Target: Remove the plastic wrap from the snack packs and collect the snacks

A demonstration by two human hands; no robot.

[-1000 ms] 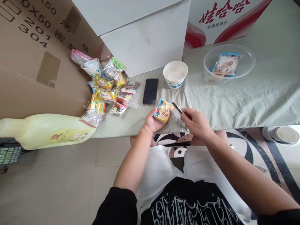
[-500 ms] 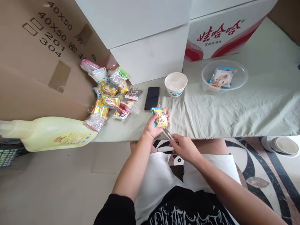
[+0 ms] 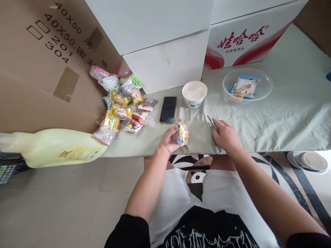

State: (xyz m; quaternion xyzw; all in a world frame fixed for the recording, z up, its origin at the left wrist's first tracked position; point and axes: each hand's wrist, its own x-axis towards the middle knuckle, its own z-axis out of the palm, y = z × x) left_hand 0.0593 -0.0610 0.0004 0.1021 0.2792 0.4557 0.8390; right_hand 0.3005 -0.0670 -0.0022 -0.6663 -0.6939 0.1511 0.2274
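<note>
My left hand (image 3: 170, 138) is closed around a small yellow and blue snack packet (image 3: 182, 133), which is turned partly edge-on above the table's front edge. To its right, my right hand (image 3: 227, 137) grips a slim metal tool (image 3: 213, 123) whose narrow tip points up and left. Its exact kind is hard to make out. The tool and the packet are apart. Behind my left hand lies a black phone (image 3: 168, 109). A white paper bowl (image 3: 194, 94) with blue markings stands beyond, between my hands.
Several wrapped snacks (image 3: 121, 112) are heaped at the left beside a pale yellow bottle (image 3: 59, 146) lying on its side. A clear plastic bowl (image 3: 269, 84) with packets stands at the right. White boxes (image 3: 165, 62) and a brown carton (image 3: 33, 86) close off the back and left.
My right hand has moved right and up with the metal tool, away from the packet. In my left hand the packet has turned from face-up to nearly edge-on.
</note>
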